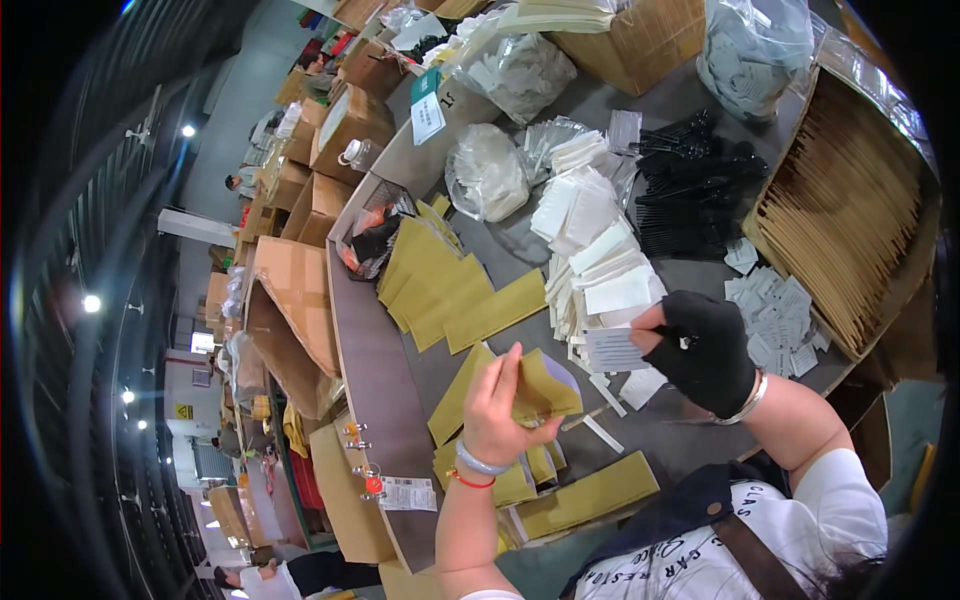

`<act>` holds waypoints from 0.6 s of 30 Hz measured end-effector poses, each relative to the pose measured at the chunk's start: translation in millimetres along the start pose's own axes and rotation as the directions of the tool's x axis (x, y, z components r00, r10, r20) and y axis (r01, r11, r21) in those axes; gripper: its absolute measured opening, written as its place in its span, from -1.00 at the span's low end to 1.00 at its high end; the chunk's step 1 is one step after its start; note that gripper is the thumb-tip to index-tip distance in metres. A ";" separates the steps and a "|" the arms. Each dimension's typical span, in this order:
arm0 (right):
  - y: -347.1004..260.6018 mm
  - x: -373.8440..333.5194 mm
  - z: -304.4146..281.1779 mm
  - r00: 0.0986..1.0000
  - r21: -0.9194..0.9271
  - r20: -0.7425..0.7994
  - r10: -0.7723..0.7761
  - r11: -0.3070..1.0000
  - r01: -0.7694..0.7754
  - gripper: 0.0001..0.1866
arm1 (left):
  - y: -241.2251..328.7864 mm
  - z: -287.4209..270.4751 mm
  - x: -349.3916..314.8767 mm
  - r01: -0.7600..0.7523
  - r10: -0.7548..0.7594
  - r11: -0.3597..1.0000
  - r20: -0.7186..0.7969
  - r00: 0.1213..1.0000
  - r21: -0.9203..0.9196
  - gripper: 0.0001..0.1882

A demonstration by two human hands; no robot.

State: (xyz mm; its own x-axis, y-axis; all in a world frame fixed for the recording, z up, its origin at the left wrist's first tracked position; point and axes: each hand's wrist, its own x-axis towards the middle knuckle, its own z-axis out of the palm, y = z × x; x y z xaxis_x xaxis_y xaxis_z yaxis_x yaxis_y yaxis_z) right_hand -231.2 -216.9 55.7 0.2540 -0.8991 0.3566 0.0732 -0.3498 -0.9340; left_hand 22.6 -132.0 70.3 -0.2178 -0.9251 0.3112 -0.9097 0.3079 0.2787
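Paper sleeve (541,390) and white card (616,351) held near frame centre.
The left hand (494,407) squeezes the sleeve so its mouth bows open; the gloved right hand (700,350) pinches the card's edge, leaving its face uncovered.

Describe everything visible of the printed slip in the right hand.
The slip is small, white, rectangular and flat-looking, apparently paper or card, with rows of fine print showing. The right hand, in a black glove, pinches its right end, hiding part. In view, it shows just below the white stack.
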 end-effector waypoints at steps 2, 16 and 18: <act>-7.1 0.4 5.4 1.000 0.018 0.018 -0.013 1.000 0.013 -0.91 | 8.9 -2.2 -0.1 -0.010 0.010 1.000 0.020 1.000 0.006 -0.06; -6.1 3.6 12.2 0.971 -0.092 0.238 -0.028 0.994 0.052 -0.95 | 21.0 -1.4 1.6 -0.033 0.032 0.999 0.027 0.999 0.038 -0.06; -1.6 4.7 14.1 0.970 -0.091 0.236 -0.063 0.992 0.086 -0.91 | 20.4 0.3 2.2 -0.036 0.036 0.999 0.029 0.999 0.025 -0.06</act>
State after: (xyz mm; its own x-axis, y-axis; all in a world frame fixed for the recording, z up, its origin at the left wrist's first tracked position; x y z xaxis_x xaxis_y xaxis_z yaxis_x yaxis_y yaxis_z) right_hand -216.5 -216.8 58.5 0.4692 -0.7878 0.3990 0.0069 -0.4485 -0.8938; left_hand 3.5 -127.8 76.4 -0.2602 -0.9195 0.2948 -0.9096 0.3358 0.2445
